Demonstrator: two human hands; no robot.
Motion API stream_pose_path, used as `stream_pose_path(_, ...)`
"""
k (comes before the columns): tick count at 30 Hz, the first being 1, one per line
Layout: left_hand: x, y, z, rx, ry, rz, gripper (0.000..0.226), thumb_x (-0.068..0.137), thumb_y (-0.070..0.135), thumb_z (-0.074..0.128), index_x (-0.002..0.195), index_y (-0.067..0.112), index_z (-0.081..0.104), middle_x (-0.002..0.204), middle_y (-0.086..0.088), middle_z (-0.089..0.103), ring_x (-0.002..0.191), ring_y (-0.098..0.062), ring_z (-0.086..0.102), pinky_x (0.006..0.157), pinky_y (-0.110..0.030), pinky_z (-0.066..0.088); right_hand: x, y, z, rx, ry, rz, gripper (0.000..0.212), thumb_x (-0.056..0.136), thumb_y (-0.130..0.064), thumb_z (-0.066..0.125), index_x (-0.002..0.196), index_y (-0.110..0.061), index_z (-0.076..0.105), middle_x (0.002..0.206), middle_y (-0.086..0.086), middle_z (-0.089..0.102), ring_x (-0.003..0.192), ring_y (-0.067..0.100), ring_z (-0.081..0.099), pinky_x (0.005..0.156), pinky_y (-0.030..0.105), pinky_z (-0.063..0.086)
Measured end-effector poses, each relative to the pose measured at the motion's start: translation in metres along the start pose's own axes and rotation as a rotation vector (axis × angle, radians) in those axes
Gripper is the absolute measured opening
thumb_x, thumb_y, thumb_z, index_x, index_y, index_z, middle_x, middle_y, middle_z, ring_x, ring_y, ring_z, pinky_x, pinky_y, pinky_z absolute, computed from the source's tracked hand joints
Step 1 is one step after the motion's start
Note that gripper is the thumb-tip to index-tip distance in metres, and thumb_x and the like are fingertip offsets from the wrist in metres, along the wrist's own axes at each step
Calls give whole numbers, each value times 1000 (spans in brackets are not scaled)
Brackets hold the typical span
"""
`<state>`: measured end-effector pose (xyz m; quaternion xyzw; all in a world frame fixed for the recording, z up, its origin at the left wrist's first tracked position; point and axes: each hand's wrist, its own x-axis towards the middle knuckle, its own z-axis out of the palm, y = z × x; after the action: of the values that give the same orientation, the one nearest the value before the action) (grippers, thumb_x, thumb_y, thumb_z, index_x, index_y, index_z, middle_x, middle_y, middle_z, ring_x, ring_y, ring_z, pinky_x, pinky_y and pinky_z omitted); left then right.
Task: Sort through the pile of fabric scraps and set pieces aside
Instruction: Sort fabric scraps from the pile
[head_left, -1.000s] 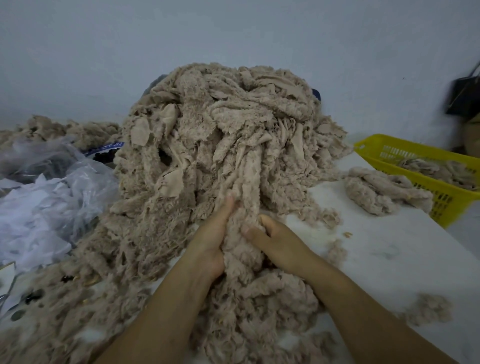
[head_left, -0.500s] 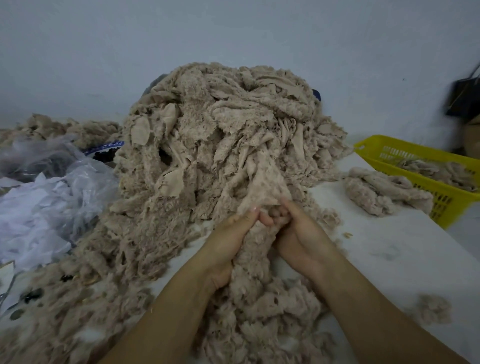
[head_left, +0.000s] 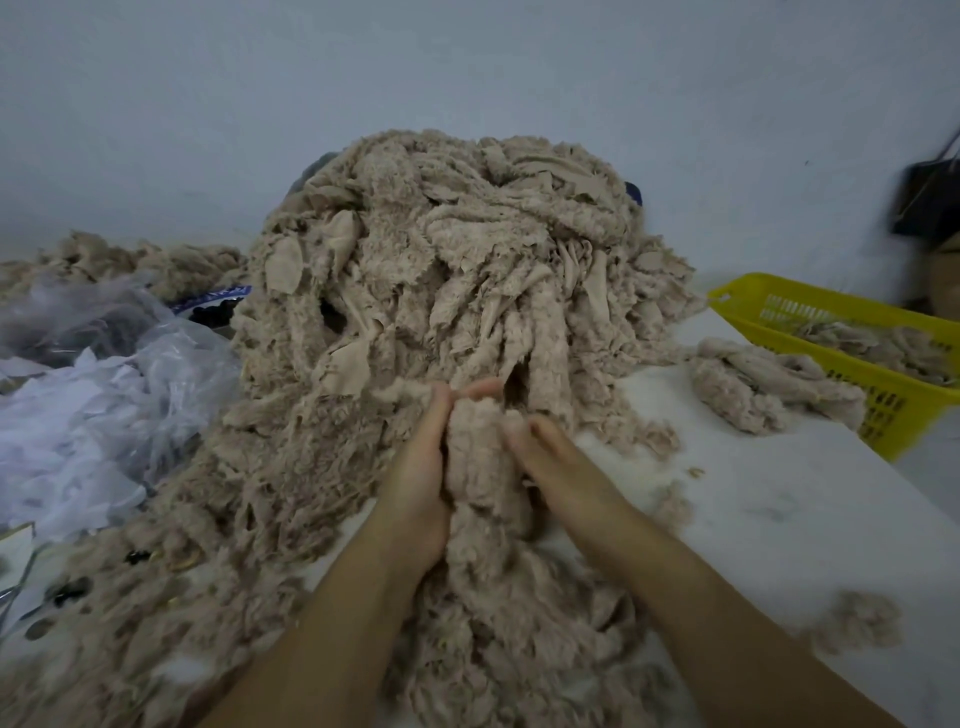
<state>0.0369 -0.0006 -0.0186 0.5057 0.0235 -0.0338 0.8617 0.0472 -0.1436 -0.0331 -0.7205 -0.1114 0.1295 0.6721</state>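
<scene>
Both hands are gripping one fleecy beige strip at the foot of the scrap pile.

The strip is lying against the pile's front edge on the white table, with the left and right fingers curling round it from either side. A smaller heap is lying just beside the yellow basket, which is holding more scraps. A clear plastic bag is sitting left of the pile.

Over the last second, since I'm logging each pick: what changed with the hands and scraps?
Both hands regripped the fuzzy strip between them: the left hand now curls over its top, the right hand grips its side. Pile and yellow basket stayed put.
</scene>
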Motion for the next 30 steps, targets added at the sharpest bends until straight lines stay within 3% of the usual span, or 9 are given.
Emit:
stream_pose_path(3,-5,-4,4,217,-24,26,42,100,54,42,116,30,73,122,-8,71,112,-23,68,92,-39,57,3,1,-1,-260,32,-39,38,80,-74,57,93,-39,52,82,-33,64,73,-14,60,57,5,42)
stream_pose_path(7,-6,-6,8,353,-16,107,41,89,64,45,110,43,73,117,8,73,110,-11,68,92,-33,56,6,5,-5,-404,72,-60,43,93,-59,51,78,-20,45,62,-16,50,56,1,47,51,17,35)
stream_pose_path(10,-4,-3,7,204,28,118,43,91,58,44,108,35,76,116,3,74,110,-16,69,89,-35,58,3,3,-3,-166,55,-47,45,97,-52,51,84,-10,59,83,10,71,80,24,69,75,41,55)
stream_pose_path(12,-3,0,6,12,48,84,45,98,51,41,102,27,79,117,-8,73,110,-23,69,85,-38,59,2,-5,-4,135,46,-50,35,99,-45,51,105,-15,69,105,10,75,101,26,71,88,43,59)
stream_pose_path(18,4,-1,2,-237,45,43,45,99,43,45,80,16,76,88,-7,74,79,-20,74,66,-33,60,-1,-14,-1,464,45,54,28,100,-33,53,108,-12,70,101,10,76,94,22,74,68,29,60)
stream_pose_path(20,10,8,-13,-475,90,88,44,103,35,43,72,13,63,74,-3,60,52,-10,55,52,-22,51,0,-17,-15,576,154,61,27,98,-34,56,98,-12,71,90,11,77,80,24,75,58,32,59)
stream_pose_path(23,16,17,-33,-597,201,122,44,107,34,39,69,16,53,68,1,47,42,-5,39,42,-16,36,4,-18,-41,735,285,49,29,98,-37,55,95,-12,70,88,10,76,77,23,75,55,34,58)
stream_pose_path(27,13,3,-15,-164,166,65,65,94,65,38,60,16,63,64,-3,58,48,-10,50,46,-23,44,11,-13,-37,840,293,80,37,96,-38,58,114,-7,69,108,11,74,90,20,74,72,35,62)
stream_pose_path(30,4,-6,2,321,4,42,66,81,83,40,82,29,78,71,6,68,63,-8,61,61,-25,49,11,-12,-33,900,204,-21,32,86,-34,63,106,-11,73,106,7,74,83,12,73,60,23,58)
